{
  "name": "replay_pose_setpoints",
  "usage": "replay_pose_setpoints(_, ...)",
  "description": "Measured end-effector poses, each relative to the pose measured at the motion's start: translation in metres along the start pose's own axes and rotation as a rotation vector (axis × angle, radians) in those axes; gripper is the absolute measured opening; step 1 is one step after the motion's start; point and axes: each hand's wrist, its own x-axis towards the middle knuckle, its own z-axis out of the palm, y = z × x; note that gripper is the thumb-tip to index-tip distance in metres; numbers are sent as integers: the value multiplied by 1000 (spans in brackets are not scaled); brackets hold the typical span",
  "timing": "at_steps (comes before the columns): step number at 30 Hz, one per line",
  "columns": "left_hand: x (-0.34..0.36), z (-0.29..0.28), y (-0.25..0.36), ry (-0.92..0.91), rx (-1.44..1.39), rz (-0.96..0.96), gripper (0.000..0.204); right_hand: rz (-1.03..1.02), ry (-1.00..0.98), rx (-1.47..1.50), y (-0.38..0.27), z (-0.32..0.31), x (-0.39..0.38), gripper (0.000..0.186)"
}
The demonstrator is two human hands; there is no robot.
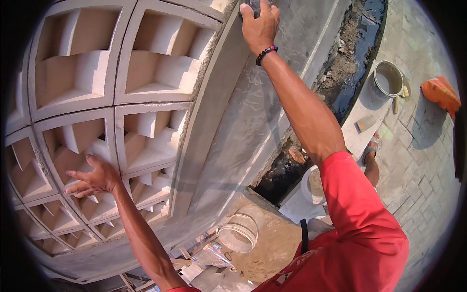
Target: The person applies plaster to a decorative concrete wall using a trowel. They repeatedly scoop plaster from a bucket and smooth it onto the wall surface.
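Left hand [99, 180] spread and empty over the lattice blocks [158, 98]; right hand [261, 28] grips a dark piece [254, 6] at grey render [253, 97] alongside — blocks set, render apparently mostly smooth, remainder unclear.

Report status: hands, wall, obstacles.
Left hand open at lattice blocks. Right hand grips dark object, partly out of frame, at grey wall. Open ditch between wall and paving.

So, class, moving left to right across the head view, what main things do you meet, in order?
Left hand → right hand → partly hidden white bucket → upper-right bucket → orange bag.
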Motion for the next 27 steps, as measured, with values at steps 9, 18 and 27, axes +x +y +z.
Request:
replay_pose_setpoints(9, -2, 9, 2, 41, 26, 57, 80, -105, 222, -77, 31, 23, -39, 69)
replay_pose_setpoints(18, -6, 10, 10, 29, 2, 36, 80, -80, 171, -144, 52, 17, -52, 69)
replay_pose_setpoints(27, -2, 11, 5, 27, 49, 37, 80, -58, 172, -69, 52, 19, -62, 68)
